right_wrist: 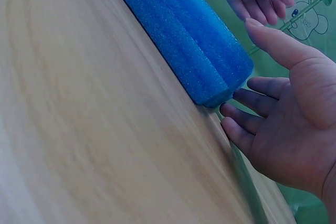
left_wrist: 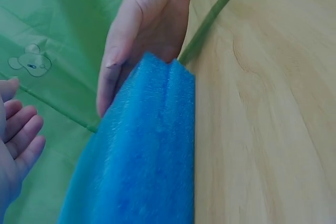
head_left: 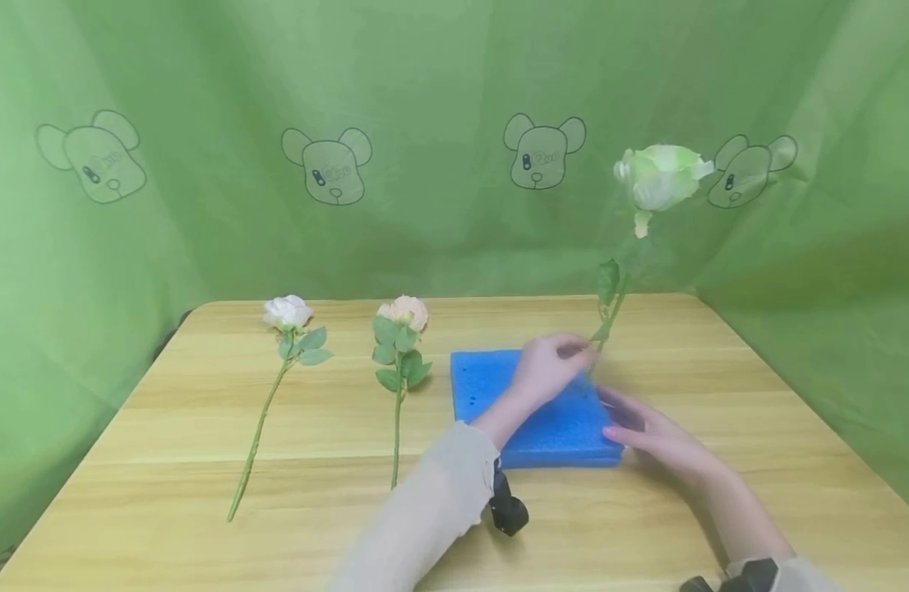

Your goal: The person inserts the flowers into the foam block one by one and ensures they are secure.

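Note:
A white-green artificial rose (head_left: 663, 177) stands tall with its stem (head_left: 601, 349) meeting the right back part of a blue foam block (head_left: 551, 427). The left hand (head_left: 554, 366) reaches over the block, fingertips right at that stem in the head view. In the left wrist view the left hand (left_wrist: 18, 150) has loose, slightly bent fingers with nothing between them. At the block's right side is the right hand (head_left: 665, 440), its thumb by the front corner. In the right wrist view the right hand's spread fingers (right_wrist: 244, 114) reach the foam's end.
A white rose (head_left: 288, 312) and a pale pink rose (head_left: 408, 312) lie on the wooden table (head_left: 166, 444), left of the block. A green stem-like strip (left_wrist: 215, 17) runs beside the block's end. Green printed cloth (head_left: 425, 222) surrounds the table.

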`<state>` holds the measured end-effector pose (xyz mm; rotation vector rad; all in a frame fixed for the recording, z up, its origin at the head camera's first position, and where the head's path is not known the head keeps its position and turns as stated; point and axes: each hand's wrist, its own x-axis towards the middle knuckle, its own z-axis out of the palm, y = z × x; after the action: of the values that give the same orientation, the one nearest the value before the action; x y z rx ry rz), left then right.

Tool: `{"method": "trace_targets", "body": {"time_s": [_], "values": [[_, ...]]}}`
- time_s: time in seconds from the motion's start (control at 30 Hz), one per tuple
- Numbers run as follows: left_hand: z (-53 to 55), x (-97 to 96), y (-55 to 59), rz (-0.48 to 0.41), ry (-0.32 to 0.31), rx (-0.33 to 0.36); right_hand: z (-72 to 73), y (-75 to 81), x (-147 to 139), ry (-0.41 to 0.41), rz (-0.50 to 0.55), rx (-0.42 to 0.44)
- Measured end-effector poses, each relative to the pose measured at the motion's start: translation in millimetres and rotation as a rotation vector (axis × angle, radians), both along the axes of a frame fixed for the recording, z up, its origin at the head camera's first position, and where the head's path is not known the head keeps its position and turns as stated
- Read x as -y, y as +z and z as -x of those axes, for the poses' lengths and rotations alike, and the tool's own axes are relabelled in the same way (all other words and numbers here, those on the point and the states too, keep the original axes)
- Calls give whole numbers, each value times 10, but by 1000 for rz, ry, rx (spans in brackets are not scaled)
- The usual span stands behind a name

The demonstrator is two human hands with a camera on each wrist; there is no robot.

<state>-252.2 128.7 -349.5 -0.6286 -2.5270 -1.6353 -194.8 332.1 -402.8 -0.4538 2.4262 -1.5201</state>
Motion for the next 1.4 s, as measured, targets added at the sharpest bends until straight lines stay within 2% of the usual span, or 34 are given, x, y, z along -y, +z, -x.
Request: {"method": "trace_targets", "body": {"time_s": [0.17, 0.27, 0.6, 0.83, 0.97, 1.07, 1.23, 1.4], "values": [[-26, 222, 73, -20, 21, 5, 0, -6, -32, -8, -5, 3], [-39, 387, 109, -58, 33, 36, 0, -1, -52, -6, -20, -7], [-107, 997, 148, -164, 79, 111, -2, -1, -45, 11, -36, -19], [-124, 1418, 62, -198, 104, 103, 7, -13, -37, 15, -44, -25], [-170, 1645, 23, -193, 132, 89, 14, -19, -29, 18, -44, -27], [-225, 1803, -15, -180, 154, 103, 18, -26, -29, 20, -40, -23], [-302, 2020, -123, -184, 165, 158, 22, -27, -33, 13, -39, -19], [-341, 2175, -265, -193, 174, 252, 32, -35, -39, 8, -55, -29]]}}
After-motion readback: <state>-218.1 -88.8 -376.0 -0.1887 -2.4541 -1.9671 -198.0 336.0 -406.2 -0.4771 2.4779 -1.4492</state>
